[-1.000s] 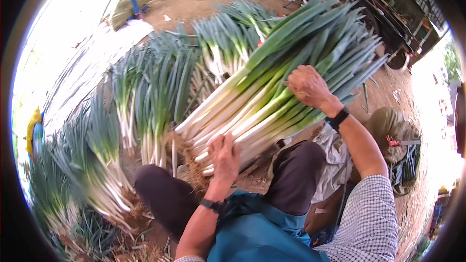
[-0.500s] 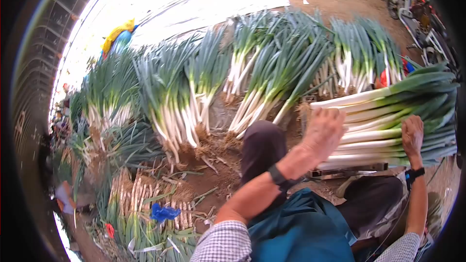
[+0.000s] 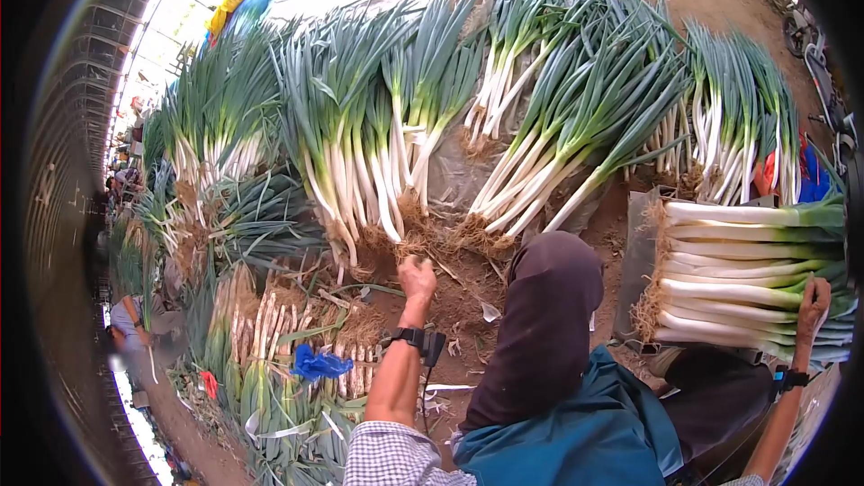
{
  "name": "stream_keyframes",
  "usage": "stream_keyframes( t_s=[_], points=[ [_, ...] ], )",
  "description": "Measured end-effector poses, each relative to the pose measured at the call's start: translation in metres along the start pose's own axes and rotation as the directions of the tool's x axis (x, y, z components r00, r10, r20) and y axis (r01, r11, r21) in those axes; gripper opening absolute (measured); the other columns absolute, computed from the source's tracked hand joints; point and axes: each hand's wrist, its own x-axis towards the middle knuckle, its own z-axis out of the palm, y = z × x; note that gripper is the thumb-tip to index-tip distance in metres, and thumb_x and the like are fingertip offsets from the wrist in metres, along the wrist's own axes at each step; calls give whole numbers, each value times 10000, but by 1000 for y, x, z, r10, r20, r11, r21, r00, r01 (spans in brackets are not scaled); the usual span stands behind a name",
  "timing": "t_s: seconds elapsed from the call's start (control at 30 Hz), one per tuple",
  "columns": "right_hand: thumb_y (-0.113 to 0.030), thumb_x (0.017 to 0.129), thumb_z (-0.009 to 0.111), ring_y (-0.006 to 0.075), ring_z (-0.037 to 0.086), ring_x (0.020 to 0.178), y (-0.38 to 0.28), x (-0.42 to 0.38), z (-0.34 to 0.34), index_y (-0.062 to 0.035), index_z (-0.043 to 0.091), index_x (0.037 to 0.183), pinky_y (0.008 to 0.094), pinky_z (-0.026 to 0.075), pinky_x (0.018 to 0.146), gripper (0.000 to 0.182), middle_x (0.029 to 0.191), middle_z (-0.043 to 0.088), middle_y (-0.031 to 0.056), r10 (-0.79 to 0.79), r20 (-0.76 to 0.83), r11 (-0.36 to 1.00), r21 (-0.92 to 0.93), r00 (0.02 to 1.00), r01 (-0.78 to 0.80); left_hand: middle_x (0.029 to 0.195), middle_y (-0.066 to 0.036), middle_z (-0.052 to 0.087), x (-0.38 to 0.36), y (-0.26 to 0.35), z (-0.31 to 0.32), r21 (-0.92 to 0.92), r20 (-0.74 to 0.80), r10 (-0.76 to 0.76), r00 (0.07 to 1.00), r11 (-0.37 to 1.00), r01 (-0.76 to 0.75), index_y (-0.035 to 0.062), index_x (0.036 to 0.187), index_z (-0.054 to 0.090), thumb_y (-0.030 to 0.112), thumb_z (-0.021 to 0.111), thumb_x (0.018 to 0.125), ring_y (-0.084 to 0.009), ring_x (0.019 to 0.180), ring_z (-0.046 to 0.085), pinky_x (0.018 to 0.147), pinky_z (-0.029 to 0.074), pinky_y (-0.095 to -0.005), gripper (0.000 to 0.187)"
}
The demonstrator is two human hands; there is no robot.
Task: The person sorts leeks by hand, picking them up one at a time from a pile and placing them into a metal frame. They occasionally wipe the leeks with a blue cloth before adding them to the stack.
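Note:
My left hand (image 3: 417, 277) is at the root ends of a pile of leeks (image 3: 351, 171) lying on the ground. Its fingers are bent near the roots, and whether they grip anything is hidden. On the right, my right hand (image 3: 814, 299) rests at the green part of a stack of leeks (image 3: 729, 292) laid side by side, roots to the left. How far its fingers close on them I cannot make out. The stack lies on a dark metal stand (image 3: 635, 256).
More leeks (image 3: 585, 117) lie fanned across the middle, with another group (image 3: 742, 117) at the right. Bundled leeks (image 3: 261, 351) with a blue tie (image 3: 319, 363) are at the lower left. My knee (image 3: 544, 315) is between my arms. Another person (image 3: 130, 324) is at the far left.
My left hand has moved from the stack on the right over to the roots of the pile on the left. My right hand remains at the stack. The view has turned left.

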Motion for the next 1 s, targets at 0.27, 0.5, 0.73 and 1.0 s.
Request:
stream_keyframes(
  t_s=[0.27, 0.5, 0.73, 1.0],
  points=[
    [-28, 994, 601, 191, 465, 795, 6, -4, -5, -2, 519, 861, 295, 419, 787, 158, 833, 494, 54, 53, 60, 997, -63, 997, -49, 1043, -137, 631, 94, -13, 0, -518, 247, -407, 879, 711, 475, -43, 1115, 597, 253, 716, 921, -196, 875, 612, 709, 508, -381, 373],
    [-39, 1001, 597, 187, 493, 824, 22, -6, -9, 5, 569, 901, 306, 432, 796, 113, 865, 533, 48, 54, 61, 998, 8, 997, -54, 660, -87, 625, 152, -102, -102, -9, -224, 56, 973, 998, -59, -21, 806, 669, 220, 592, 962, -198, 602, 578, 557, 467, -397, 297],
    [-50, 1013, 588, 178, 518, 855, 51, -10, -8, 5, 597, 940, 293, 444, 834, 92, 907, 570, 55, 162, 115, 987, -29, 980, -160, 860, -268, 699, 146, -110, -115, 276, -96, 148, 984, 954, -117, -15, 846, 723, 307, 565, 930, -444, 815, 677, 744, 523, -523, 369],
    [-25, 1001, 582, 185, 497, 836, 42, -8, -14, 14, 548, 903, 293, 425, 825, 111, 869, 535, 56, 120, 155, 990, 49, 981, -129, 1328, -200, 532, 82, -22, -22, 492, -145, 58, 988, 870, 22, 42, 1331, 519, 207, 682, 908, -391, 1299, 485, 1064, 371, -555, 483]
  ],
)
